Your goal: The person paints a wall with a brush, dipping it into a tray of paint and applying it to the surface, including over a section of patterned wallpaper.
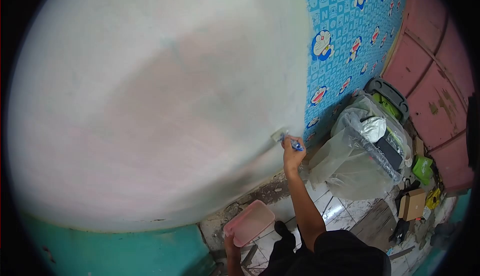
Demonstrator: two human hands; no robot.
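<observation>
My right hand is closed round the blue handle of a paintbrush, whose pale bristles touch the lower part of the whitish wall, left of the wallpaper edge. Low in the view, my left hand grips the left rim of a pink plastic tub. The tub is tilted above the floor, and its contents cannot be made out.
Blue cartoon wallpaper covers the wall at right. Beside it stands a plastic-covered pile. A cardboard box, a green bag and debris lie on the tiled floor. A pink door is far right.
</observation>
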